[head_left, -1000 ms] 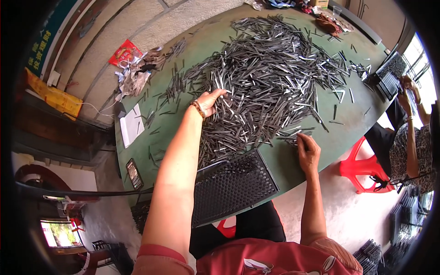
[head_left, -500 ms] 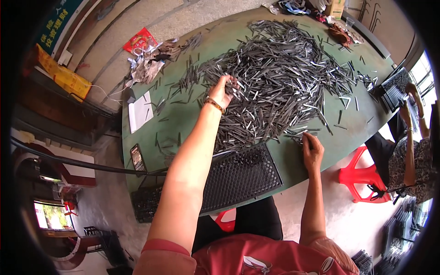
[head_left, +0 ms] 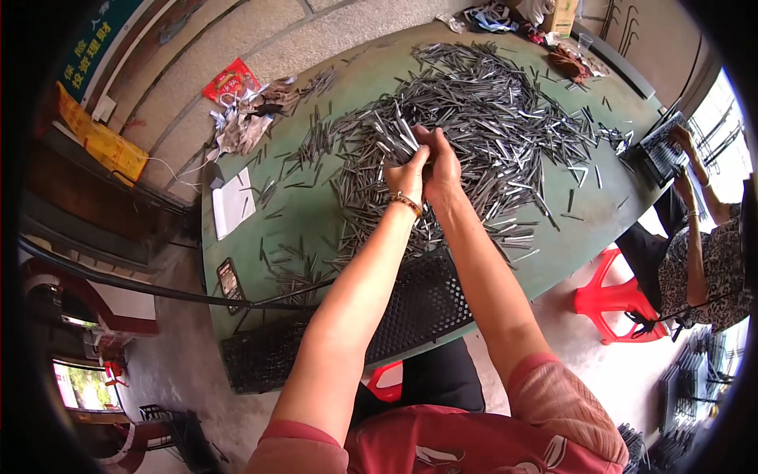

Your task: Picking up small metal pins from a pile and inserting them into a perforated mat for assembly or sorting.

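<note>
A bundle of thin dark strips, some with a pale shine, sticks up from my left hand, whose fingers are closed round it. Pressed up against it, my right hand has its fingers curled in at the bundle's side; their tips are partly hidden. Both hands are over the near left part of a large heap of similar strips. Below my forearms, a black perforated tray lies along the table's near edge, partly covered by my left arm.
The green table also bears a phone, white paper, crumpled gloves or cloth and a red packet. At right, another person's hands work at a black tray beside a red stool.
My right hand has come up and left from the near table edge to meet my left hand. The left hand has shifted slightly right, its bundle of strips now raised upright.
</note>
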### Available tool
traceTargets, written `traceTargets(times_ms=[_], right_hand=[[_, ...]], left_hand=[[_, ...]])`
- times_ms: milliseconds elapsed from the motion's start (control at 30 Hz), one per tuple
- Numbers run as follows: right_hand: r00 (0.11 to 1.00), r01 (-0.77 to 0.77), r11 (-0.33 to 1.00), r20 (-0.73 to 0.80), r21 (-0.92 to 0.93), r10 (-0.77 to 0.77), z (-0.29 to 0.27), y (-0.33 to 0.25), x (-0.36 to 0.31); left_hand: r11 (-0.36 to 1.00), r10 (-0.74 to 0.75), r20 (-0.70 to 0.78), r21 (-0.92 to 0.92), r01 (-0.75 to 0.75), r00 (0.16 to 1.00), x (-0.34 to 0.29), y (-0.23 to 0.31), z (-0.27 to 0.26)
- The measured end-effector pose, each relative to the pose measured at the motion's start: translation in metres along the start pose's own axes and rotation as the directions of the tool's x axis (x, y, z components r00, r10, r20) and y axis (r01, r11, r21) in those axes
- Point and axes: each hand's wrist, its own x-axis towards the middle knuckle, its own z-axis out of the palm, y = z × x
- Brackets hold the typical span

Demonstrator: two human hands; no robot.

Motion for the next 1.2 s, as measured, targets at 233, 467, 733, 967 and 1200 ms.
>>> traceTargets(times_ms=[233,467,733,967,1200], right_hand=[[0.962,-0.097,0.956,-0.271,-0.277,0.02,0.003,0.008,-0.015],[0.972,-0.234,0.922,-0.096,-0.309,0.215,-0.018,0.01,0.003],[0.764,-0.407,0.846,0.379,-0.345,0.522,0.005,-0.043,0.024],[0.696,-0.25,0.685,0.365,-0.684,0.619,0.019,-0.053,0.026],[0.728,-0.179,0.763,0.438,-0.621,0.527,0.009,-0.048,0.025]], left_hand=[[0.992,0.048,0.017,0.113,-0.05,0.999,0.001,0.005,0.002],[0.928,-0.356,-0.137,0.065,0.367,0.925,0.03,0.004,-0.015],[0.544,-0.734,0.546,0.118,0.831,0.403,0.012,0.045,-0.018],[0.601,-0.755,0.512,0.287,0.746,0.41,0.003,0.057,-0.023],[0.565,-0.772,0.519,0.297,0.77,0.367,0.001,0.057,-0.031]])
